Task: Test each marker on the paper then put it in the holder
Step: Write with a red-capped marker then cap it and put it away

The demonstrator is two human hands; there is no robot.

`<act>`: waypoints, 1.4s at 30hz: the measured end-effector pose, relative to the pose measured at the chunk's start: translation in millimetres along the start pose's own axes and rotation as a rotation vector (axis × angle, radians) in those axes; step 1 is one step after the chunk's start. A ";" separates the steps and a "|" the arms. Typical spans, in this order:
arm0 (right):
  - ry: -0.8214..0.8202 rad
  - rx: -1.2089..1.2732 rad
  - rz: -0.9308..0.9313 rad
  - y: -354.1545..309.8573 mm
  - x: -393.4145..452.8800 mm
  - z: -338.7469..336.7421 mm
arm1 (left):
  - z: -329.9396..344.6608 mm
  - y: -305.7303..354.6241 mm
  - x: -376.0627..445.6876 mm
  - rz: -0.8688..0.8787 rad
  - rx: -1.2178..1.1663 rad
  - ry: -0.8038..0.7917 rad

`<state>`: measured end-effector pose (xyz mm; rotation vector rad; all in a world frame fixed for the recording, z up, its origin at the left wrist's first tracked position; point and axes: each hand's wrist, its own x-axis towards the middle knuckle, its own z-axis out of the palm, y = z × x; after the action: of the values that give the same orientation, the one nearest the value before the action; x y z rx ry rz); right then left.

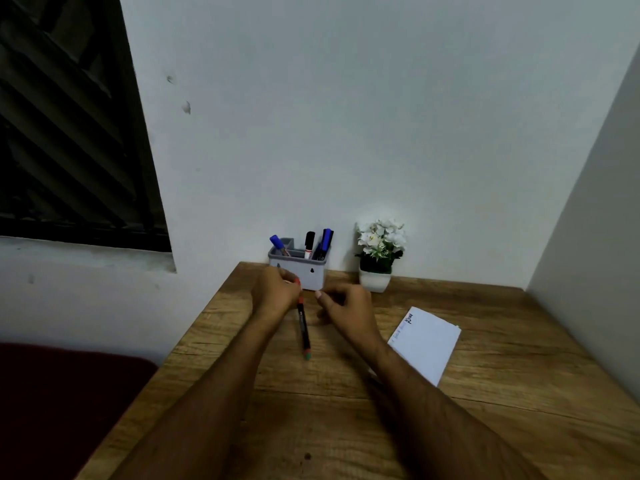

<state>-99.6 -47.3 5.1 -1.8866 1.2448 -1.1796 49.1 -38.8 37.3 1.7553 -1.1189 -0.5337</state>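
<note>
Two hands hover over the wooden desk point(485, 393) just in front of the grey marker holder point(300, 269). The left hand point(275, 289) pinches the upper end of a dark marker point(303, 327) with a red band — its body slants down toward the person, its greenish end low over the desk (touching or not, I cannot tell). The right hand point(346, 306) sits just beside it, fingers curled, thumb out toward the marker; whether it holds something small is unclear. In the holder stand a blue marker point(277, 244) at left and black-capped point(309, 244) and blue ones at right. White paper point(427, 344) with scribbles lies to the right, a potted white flower point(379, 254) beside the holder.
</note>
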 end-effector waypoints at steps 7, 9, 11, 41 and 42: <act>0.040 0.019 0.027 12.7 2.0 -34.1 | 31.7 39.2 -26.2 -0.190 -0.556 -0.129; 0.061 -0.021 0.051 21.1 2.8 -43.0 | 43.8 43.5 -29.6 -0.214 -0.586 -0.148; 0.066 -0.030 0.080 28.0 1.9 -51.9 | 56.1 46.3 -31.1 -0.222 -0.602 -0.157; -0.084 -0.292 0.287 37.7 0.9 -115.7 | 115.4 39.4 -15.9 -0.422 -0.757 0.066; -0.071 -0.280 0.298 40.0 0.6 -117.9 | 111.7 36.8 -13.8 -0.349 -0.662 0.051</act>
<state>-221.6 -63.6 23.9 -1.8324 1.6530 -0.8089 -57.9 -85.5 17.8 1.3586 -0.5030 -0.9417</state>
